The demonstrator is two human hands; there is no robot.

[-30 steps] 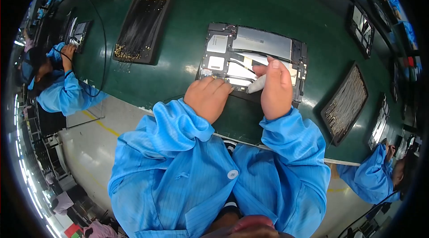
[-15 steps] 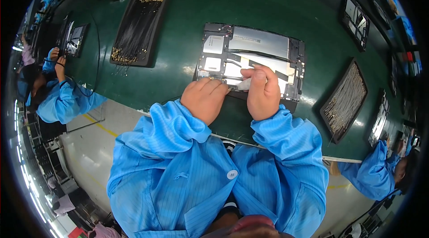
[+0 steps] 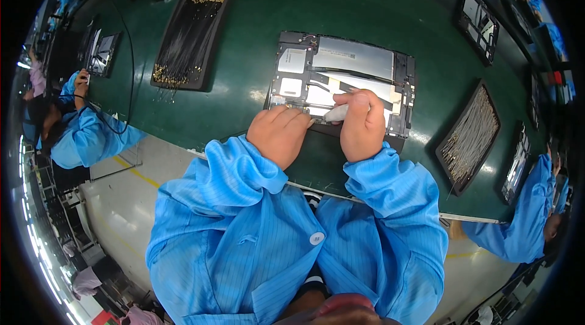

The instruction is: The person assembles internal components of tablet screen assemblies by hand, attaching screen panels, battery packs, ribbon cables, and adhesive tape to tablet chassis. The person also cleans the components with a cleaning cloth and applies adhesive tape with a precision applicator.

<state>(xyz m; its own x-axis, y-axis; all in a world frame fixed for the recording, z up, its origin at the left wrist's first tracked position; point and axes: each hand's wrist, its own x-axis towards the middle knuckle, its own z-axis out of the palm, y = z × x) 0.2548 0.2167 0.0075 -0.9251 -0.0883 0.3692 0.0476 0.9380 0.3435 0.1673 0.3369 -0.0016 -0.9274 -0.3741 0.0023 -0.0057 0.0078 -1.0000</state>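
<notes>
The right hand [image 3: 363, 127] grips a white tapered piece [image 3: 336, 114]; leftward, the left hand [image 3: 279, 136] touches the opened device [image 3: 353, 55], its grip unclear.

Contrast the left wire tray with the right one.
The left tray holds black strands; the right tray, grey ones. Metallic tips bunch at both ends of the left tray; the right tray shows them mainly at its near end. The right tray is nearer the front edge of the table than the left tray. Both trays are dark.
</notes>
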